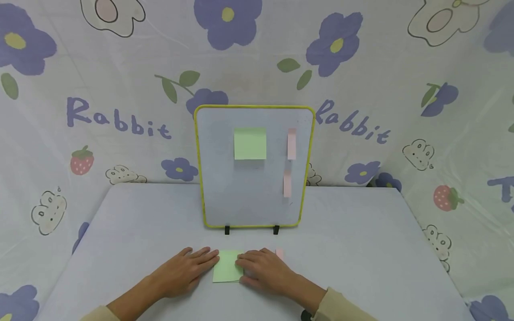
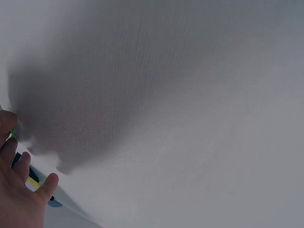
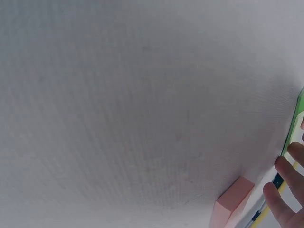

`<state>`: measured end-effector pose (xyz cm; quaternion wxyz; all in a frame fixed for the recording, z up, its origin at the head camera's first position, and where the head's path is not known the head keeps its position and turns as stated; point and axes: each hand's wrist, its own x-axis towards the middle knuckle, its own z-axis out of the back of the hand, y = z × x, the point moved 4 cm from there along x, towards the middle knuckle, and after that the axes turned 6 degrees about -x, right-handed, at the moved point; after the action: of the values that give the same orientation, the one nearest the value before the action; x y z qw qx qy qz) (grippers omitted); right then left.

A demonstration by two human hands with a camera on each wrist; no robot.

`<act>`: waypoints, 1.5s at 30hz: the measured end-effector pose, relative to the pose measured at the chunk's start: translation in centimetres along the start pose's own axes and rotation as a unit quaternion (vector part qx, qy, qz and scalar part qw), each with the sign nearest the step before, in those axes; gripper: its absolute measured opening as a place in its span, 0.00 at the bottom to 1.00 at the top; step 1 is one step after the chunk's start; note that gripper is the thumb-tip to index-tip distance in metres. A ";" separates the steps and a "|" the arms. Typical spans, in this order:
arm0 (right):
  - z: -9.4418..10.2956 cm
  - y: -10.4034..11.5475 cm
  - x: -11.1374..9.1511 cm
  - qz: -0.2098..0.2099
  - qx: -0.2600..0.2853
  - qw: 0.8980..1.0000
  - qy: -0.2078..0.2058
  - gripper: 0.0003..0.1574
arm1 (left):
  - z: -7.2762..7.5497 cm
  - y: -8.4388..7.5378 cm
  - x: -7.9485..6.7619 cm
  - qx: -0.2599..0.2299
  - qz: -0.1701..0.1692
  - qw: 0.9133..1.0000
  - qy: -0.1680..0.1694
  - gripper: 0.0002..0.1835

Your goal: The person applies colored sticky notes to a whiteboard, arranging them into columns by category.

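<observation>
A pad of light green sticky notes (image 1: pixel 226 267) lies flat on the white table between the two hands. My left hand (image 1: pixel 180 273) rests at its left side, fingers mostly straight and fingertips at the upper left edge. From the other side, my right hand (image 1: pixel 267 273) grips the pad's right edge, with its fingers curled over and covering that side. At the lower right corner a sheet looks slightly parted from the pad. Just beyond the right hand stands a small pink sticky note pad (image 1: pixel 279 254), seen as a block (image 3: pixel 233 198) in the right wrist view.
Behind the hands a whiteboard (image 1: pixel 245 196) with a yellow frame stands on black feet (image 1: pixel 276 230). It bears one green note (image 1: pixel 250 143) and two narrow pink notes (image 1: pixel 291 144). A dark round object (image 1: pixel 306 315) shows under the right forearm. Flower-patterned cloth (image 1: pixel 257 58) surrounds the table.
</observation>
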<state>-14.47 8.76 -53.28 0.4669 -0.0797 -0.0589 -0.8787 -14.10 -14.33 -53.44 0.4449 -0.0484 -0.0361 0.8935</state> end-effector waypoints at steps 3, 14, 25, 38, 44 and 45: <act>0.2 0.0 0.1 0.003 0.001 1.000 -0.013 0.19 | 0.1 0.0 0.0 0.004 -0.003 1.000 0.000 0.29; 0.6 0.5 0.7 0.017 -0.027 0.998 -0.058 0.03 | 0.1 -0.1 0.0 0.006 -0.007 1.000 -0.003 0.29; 0.5 0.8 1.2 0.011 -0.045 0.998 -0.049 0.02 | 0.1 -0.2 0.0 -0.003 -0.006 1.000 -0.007 0.29; 1.2 0.1 1.4 -0.035 0.072 0.995 -0.057 0.03 | 0.2 0.0 -0.3 -0.006 -0.013 1.000 -0.022 0.28; 1.3 -0.5 1.7 -0.105 0.162 0.979 -0.062 0.03 | 0.1 0.1 -0.7 0.003 -0.018 0.999 -0.033 0.28; 1.3 -0.6 1.8 -0.116 0.183 0.974 -0.064 0.04 | 0.0 0.2 -0.8 0.006 -0.018 0.999 -0.031 0.29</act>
<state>-15.83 7.89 -51.70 0.3635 -0.0414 -0.2573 -0.8944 -13.77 -15.05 -53.38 0.4600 -0.0177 -0.0453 0.8866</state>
